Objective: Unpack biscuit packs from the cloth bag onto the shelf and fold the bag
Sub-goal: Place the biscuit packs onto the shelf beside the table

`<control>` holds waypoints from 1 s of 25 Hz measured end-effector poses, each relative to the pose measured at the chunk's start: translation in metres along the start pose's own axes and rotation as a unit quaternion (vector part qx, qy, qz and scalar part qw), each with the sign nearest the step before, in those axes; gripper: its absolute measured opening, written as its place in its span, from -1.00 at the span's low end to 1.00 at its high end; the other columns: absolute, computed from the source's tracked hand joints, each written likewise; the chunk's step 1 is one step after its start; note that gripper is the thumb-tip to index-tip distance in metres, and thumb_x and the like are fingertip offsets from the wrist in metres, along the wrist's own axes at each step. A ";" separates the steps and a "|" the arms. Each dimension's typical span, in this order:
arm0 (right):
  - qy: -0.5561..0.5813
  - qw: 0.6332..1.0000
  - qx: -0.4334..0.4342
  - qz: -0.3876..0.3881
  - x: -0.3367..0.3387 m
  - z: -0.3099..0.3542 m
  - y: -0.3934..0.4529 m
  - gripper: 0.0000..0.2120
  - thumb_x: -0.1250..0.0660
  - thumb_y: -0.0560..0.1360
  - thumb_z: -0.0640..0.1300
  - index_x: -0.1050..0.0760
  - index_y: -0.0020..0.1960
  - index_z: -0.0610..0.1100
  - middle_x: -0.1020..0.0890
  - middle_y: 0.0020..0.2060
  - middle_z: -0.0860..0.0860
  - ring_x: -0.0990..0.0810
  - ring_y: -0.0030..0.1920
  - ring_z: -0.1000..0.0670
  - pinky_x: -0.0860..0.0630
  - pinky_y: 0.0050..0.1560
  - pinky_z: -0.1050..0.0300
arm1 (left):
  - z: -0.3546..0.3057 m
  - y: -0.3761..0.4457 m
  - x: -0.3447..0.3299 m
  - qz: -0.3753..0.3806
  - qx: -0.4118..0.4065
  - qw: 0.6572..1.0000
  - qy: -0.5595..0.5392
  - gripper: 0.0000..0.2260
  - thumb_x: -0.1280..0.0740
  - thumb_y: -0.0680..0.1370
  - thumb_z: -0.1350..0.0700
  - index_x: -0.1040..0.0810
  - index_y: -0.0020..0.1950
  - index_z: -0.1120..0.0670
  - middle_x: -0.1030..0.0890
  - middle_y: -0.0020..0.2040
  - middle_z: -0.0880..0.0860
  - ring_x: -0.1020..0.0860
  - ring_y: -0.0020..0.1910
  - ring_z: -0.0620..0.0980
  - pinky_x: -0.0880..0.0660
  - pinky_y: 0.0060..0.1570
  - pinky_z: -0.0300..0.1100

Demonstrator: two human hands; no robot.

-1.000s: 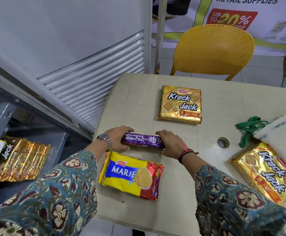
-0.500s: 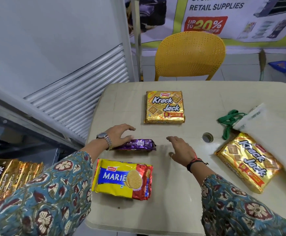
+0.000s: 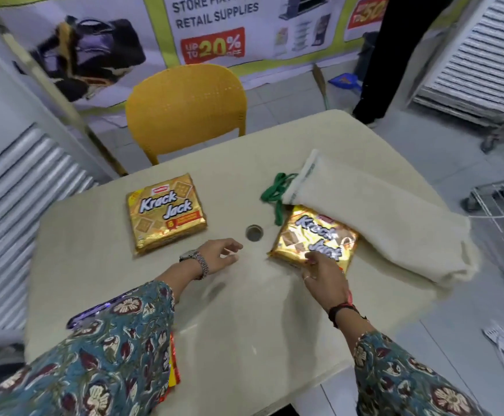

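A gold Krack Jack pack (image 3: 316,238) lies on the beige table (image 3: 244,319) right of the centre hole, partly under the cream cloth bag (image 3: 373,226) with green handles (image 3: 276,190). My right hand (image 3: 324,273) rests on this pack's near edge, fingers curled onto it. My left hand (image 3: 219,253) hovers open above the table, left of the hole, holding nothing. A second Krack Jack pack (image 3: 165,213) lies flat further left. The purple biscuit roll (image 3: 94,313) and the yellow-red Marie pack (image 3: 174,367) are mostly hidden under my left sleeve.
A yellow chair (image 3: 184,106) stands at the table's far side. White slatted shelf panels (image 3: 14,205) are at the left and far right. A wire rack (image 3: 502,211) stands right of the table. A person's dark legs (image 3: 379,55) stand beyond the table.
My view swung right. My left hand let go of the purple roll and moved toward the centre hole. My right hand reached right onto the Krack Jack pack beside the bag.
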State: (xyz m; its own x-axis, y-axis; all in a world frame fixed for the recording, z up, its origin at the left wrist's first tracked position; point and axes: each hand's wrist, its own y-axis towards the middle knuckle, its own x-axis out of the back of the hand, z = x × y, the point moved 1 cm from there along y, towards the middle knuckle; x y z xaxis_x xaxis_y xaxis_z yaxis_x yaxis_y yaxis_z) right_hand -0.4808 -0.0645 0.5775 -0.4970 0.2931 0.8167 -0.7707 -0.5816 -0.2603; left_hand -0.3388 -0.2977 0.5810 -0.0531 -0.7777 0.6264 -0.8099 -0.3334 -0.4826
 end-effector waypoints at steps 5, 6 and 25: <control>0.131 0.972 -0.163 -0.108 0.025 -0.054 0.012 -0.54 -0.36 0.48 -0.05 -0.35 0.29 -0.21 -0.40 0.24 -0.15 -0.46 0.19 -0.16 -0.42 0.14 0.02 | -0.056 0.055 -0.053 0.015 0.087 0.989 -0.117 -0.58 -0.30 0.52 -0.03 -0.38 0.34 0.08 -0.50 0.23 0.03 -0.49 0.22 0.03 -0.41 0.16 -0.16; 0.164 0.961 -0.197 -0.102 0.023 -0.065 0.017 -0.48 -0.39 0.46 -0.01 -0.34 0.31 -0.23 -0.39 0.26 -0.17 -0.44 0.22 -0.16 -0.39 0.20 0.01 | -0.064 0.062 -0.061 0.010 0.100 0.987 -0.128 -0.55 -0.31 0.49 -0.08 -0.40 0.31 0.08 -0.51 0.19 0.02 -0.50 0.19 0.03 -0.42 0.14 -0.14; 0.481 0.817 -0.258 0.186 -0.005 -0.036 -0.015 -0.39 -0.61 0.20 -0.10 -0.53 0.17 -0.26 -0.71 -0.05 -0.10 -0.70 -0.12 -0.07 -0.59 -0.26 0.17 | -0.009 -0.035 -0.054 0.025 0.205 0.948 -0.240 -0.62 -0.47 0.40 0.13 -0.53 0.17 0.21 -0.57 -0.17 -0.01 -0.52 -0.22 -0.08 -0.48 -0.32 -0.33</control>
State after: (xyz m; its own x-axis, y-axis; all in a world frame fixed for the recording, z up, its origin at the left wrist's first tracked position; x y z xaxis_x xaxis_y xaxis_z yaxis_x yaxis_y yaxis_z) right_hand -0.4811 -0.0299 0.5591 -0.6285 0.7730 -0.0862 -0.4367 -0.4425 -0.7833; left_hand -0.3130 -0.2393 0.5690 0.2668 -0.9184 0.2922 -0.5121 -0.3919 -0.7643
